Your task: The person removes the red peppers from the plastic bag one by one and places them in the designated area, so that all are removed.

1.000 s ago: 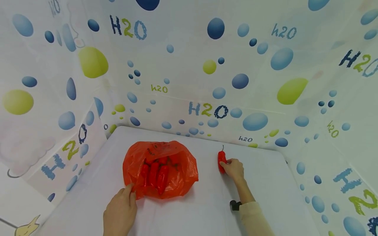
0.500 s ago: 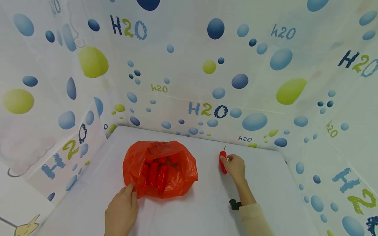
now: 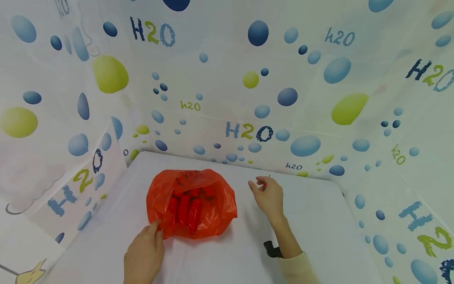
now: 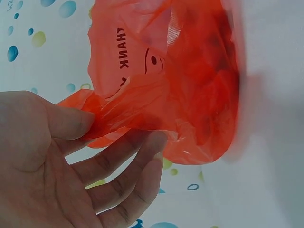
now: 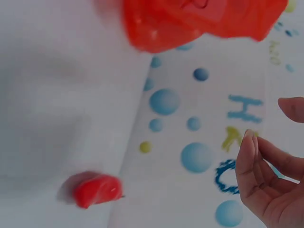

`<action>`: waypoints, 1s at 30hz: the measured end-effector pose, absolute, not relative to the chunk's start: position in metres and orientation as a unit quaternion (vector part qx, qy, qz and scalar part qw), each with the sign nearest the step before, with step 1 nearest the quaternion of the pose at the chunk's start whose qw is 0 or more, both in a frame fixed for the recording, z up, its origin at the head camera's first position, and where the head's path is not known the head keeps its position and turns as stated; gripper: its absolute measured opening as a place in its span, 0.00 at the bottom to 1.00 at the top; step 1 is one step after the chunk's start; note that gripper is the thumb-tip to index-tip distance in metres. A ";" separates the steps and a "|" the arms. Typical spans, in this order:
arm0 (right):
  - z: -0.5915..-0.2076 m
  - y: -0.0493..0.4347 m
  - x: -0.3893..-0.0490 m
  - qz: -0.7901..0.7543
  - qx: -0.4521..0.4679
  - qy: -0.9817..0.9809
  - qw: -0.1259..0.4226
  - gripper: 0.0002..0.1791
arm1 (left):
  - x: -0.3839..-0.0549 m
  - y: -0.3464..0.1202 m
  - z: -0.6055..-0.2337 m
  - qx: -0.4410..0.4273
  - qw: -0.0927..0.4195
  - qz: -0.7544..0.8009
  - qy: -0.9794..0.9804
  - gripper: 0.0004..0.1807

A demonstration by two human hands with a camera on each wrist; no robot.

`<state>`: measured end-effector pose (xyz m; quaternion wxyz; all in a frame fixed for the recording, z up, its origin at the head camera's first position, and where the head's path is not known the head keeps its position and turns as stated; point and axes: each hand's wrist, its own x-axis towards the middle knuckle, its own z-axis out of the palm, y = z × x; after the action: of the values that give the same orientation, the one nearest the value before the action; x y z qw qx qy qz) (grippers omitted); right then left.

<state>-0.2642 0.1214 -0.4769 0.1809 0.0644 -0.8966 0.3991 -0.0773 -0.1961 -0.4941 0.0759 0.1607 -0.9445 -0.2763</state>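
Observation:
A red plastic bag [image 3: 227,201] lies on the white table with its mouth toward me, and several red chili peppers [image 3: 194,215] show inside. My left hand [image 3: 144,252] pinches the near left edge of the bag; the left wrist view shows the thumb [image 4: 71,122] and fingers on the film. My right hand [image 3: 270,199] is raised over the table to the right of the bag, thumb and fingers apart, holding nothing. One red chili pepper [image 5: 97,190] lies on the table apart from it, mostly hidden behind the hand in the head view.
White walls [image 3: 213,79] printed with blue and green bubbles and H2O lettering stand behind and at both sides of the table [image 3: 326,221]. A black wrist device [image 3: 272,249] sits at my right wrist.
My right hand has let go of the single chili pepper, lifted, and shifted left toward the bag. The left hand still holds the bag's edge.

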 end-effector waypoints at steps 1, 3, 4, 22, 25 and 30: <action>-0.474 0.117 -0.261 0.403 0.074 -0.892 0.188 0.21 | -0.078 -0.196 -0.494 0.161 0.074 -0.278 -0.944 0.23; -0.468 0.110 -0.255 0.413 0.092 -0.884 0.199 0.20 | -0.078 -0.197 -0.493 0.162 0.067 -0.280 -0.944 0.23; -0.465 0.107 -0.252 0.417 0.100 -0.880 0.203 0.19 | -0.078 -0.197 -0.493 0.163 0.064 -0.281 -0.944 0.23; -0.451 0.042 -0.195 0.495 0.216 -0.816 0.208 0.16 | -0.079 -0.196 -0.492 0.167 0.059 -0.282 -0.943 0.23; -0.455 0.031 -0.190 0.499 0.232 -0.811 0.199 0.14 | -0.079 -0.195 -0.492 0.167 0.060 -0.280 -0.943 0.23; -0.467 0.015 -0.183 0.504 0.248 -0.810 0.169 0.13 | -0.081 -0.194 -0.491 0.171 0.044 -0.275 -0.945 0.24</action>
<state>-0.1831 0.0146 -0.4668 0.1695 0.2480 -0.8098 0.5040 -0.0812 -0.1941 -0.4912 0.0437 0.1706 -0.9453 -0.2747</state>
